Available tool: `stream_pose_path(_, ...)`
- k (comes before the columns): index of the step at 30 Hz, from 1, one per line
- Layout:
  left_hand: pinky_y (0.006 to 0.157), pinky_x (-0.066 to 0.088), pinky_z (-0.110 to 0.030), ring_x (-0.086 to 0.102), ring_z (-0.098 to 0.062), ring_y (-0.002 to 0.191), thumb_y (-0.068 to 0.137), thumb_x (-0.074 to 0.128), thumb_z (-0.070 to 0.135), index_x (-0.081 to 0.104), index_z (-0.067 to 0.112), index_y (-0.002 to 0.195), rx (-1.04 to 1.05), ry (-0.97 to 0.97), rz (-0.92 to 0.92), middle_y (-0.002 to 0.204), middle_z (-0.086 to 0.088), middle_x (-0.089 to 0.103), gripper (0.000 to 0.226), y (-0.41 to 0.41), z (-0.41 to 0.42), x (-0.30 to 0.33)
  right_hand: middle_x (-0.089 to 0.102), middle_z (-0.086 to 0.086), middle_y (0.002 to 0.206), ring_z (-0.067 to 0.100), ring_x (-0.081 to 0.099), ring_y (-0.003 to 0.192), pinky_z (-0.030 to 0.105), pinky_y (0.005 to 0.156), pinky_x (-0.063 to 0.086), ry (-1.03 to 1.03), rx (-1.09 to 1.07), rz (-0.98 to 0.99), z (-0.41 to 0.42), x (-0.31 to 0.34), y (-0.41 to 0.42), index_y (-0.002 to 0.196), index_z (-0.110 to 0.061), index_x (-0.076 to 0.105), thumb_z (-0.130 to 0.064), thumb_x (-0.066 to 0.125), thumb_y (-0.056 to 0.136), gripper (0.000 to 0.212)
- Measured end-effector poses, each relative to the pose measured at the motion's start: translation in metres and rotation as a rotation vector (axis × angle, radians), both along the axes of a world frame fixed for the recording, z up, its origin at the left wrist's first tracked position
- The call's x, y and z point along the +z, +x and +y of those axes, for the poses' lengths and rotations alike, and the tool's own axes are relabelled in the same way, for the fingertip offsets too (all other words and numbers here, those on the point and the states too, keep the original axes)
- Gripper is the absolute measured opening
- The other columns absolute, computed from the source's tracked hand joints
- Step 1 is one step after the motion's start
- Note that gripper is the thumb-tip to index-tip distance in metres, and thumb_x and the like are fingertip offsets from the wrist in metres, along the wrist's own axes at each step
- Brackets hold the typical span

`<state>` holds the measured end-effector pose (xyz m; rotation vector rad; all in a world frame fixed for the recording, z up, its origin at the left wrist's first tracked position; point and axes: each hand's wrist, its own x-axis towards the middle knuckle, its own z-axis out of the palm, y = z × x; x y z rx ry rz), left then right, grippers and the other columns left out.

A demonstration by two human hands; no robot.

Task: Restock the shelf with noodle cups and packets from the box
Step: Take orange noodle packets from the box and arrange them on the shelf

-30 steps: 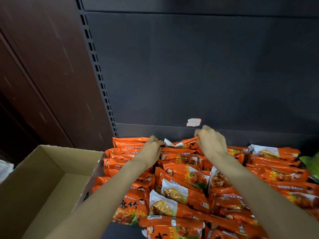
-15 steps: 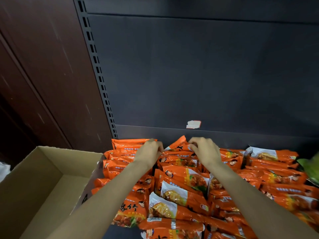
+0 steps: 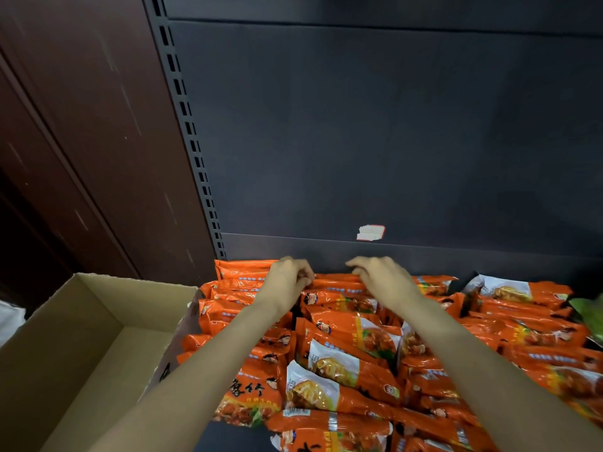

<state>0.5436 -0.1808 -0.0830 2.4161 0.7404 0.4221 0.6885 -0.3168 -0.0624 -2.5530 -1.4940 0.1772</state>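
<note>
Packets (image 3: 346,363) crowd shelf (image 3: 326,252); both hands' fingertips hidden.

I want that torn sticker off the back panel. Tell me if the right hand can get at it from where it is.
Probably yes. The right hand rests at the back row of packets, just below the sticker, and only bare panel lies between.

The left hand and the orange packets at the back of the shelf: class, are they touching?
Touching. The head view shows the left hand with curled fingers pinching the edge of the back packets; no gap shows between them.
</note>
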Motion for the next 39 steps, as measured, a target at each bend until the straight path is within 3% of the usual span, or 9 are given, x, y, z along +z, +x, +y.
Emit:
stream_pose_path(4,0.081,0.050,-0.022,0.058,-0.012,0.083,0.090,0.054,0.000,0.067,0.010,0.097,0.032,-0.010,-0.018,0.099,-0.005,0.057,0.017,0.004,0.001,0.000,0.060,0.000,0.122,0.021,0.058,0.110,0.037,0.092,0.049,-0.085,-0.057,-0.051,-0.018,0.001,0.017,0.118,-0.024,0.062,-0.019,0.047,0.096,0.027)
stream_pose_path(9,0.090,0.051,-0.028,0.060,-0.017,0.096,0.090,0.053,-0.001,0.064,0.010,0.107,0.032,0.016,-0.034,0.107,-0.008,0.054,0.023,0.007,0.004,0.001,0.052,-0.003,0.127,0.018,0.054,0.115,0.036,0.098,0.046,-0.105,-0.030,0.005,-0.017,0.003,0.008,0.125,-0.023,0.057,-0.025,0.059,0.090,0.034)
stream_pose_path(13,0.093,0.046,-0.026,0.052,-0.014,0.101,0.089,0.060,0.010,0.057,0.015,0.116,-0.021,0.078,-0.046,0.110,0.000,0.045,0.027,-0.005,0.001,-0.001,0.050,-0.003,0.118,0.016,0.054,0.109,0.027,0.084,0.045,0.004,-0.006,-0.078,-0.024,0.003,0.000,0.119,-0.023,0.052,-0.027,0.059,0.090,0.030)
stream_pose_path(18,0.097,0.042,-0.035,0.044,-0.018,0.118,0.087,0.064,0.024,0.060,0.019,0.120,-0.132,0.184,0.212,0.116,-0.001,0.048,0.033,-0.015,-0.005,-0.002,0.058,0.001,0.123,0.023,0.055,0.115,0.036,0.090,0.048,-0.166,0.077,-0.090,-0.020,-0.002,-0.013,0.124,-0.025,0.057,-0.025,0.060,0.090,0.034)
stream_pose_path(22,0.099,0.042,-0.033,0.043,-0.021,0.120,0.086,0.066,0.023,0.054,0.016,0.127,-0.045,0.319,0.246,0.122,-0.004,0.047,0.043,-0.011,-0.009,-0.001,0.068,0.002,0.102,0.024,0.064,0.096,0.031,0.076,0.048,-0.056,-0.020,-0.180,-0.017,0.001,-0.015,0.103,-0.024,0.067,-0.017,0.057,0.091,0.017)
stream_pose_path(26,0.087,0.049,-0.038,0.056,-0.024,0.103,0.084,0.068,0.018,0.058,0.013,0.113,0.015,0.109,0.117,0.109,-0.007,0.057,0.030,-0.010,-0.010,-0.003,0.068,-0.002,0.095,0.019,0.065,0.092,0.026,0.072,0.045,0.114,-0.128,-0.061,-0.025,0.006,-0.014,0.097,-0.022,0.067,-0.023,0.058,0.091,0.011)
stream_pose_path(30,0.075,0.049,-0.026,0.064,-0.022,0.085,0.085,0.064,0.005,0.059,0.007,0.091,-0.007,-0.030,-0.022,0.085,-0.004,0.065,0.008,0.001,-0.014,0.007,0.068,0.002,0.096,0.021,0.065,0.092,0.027,0.067,0.046,-0.026,-0.113,-0.024,-0.029,0.005,-0.015,0.093,-0.018,0.065,-0.019,0.062,0.089,0.006)
stream_pose_path(34,0.078,0.052,-0.028,0.065,-0.020,0.085,0.088,0.060,0.005,0.061,0.008,0.101,-0.074,0.002,-0.043,0.093,-0.006,0.069,0.014,0.012,-0.024,0.011,0.065,-0.001,0.110,0.020,0.063,0.101,0.032,0.074,0.050,0.031,-0.072,-0.042,-0.027,0.009,-0.018,0.122,-0.026,0.054,-0.033,0.062,0.088,0.036)
stream_pose_path(39,0.087,0.051,-0.033,0.063,-0.020,0.097,0.083,0.069,0.012,0.062,0.011,0.113,-0.070,-0.072,0.114,0.106,-0.006,0.067,0.031,0.001,-0.015,0.004,0.070,0.000,0.099,0.020,0.065,0.094,0.027,0.075,0.047,0.107,-0.139,0.052,-0.023,0.009,-0.018,0.106,-0.021,0.066,-0.024,0.056,0.093,0.016)
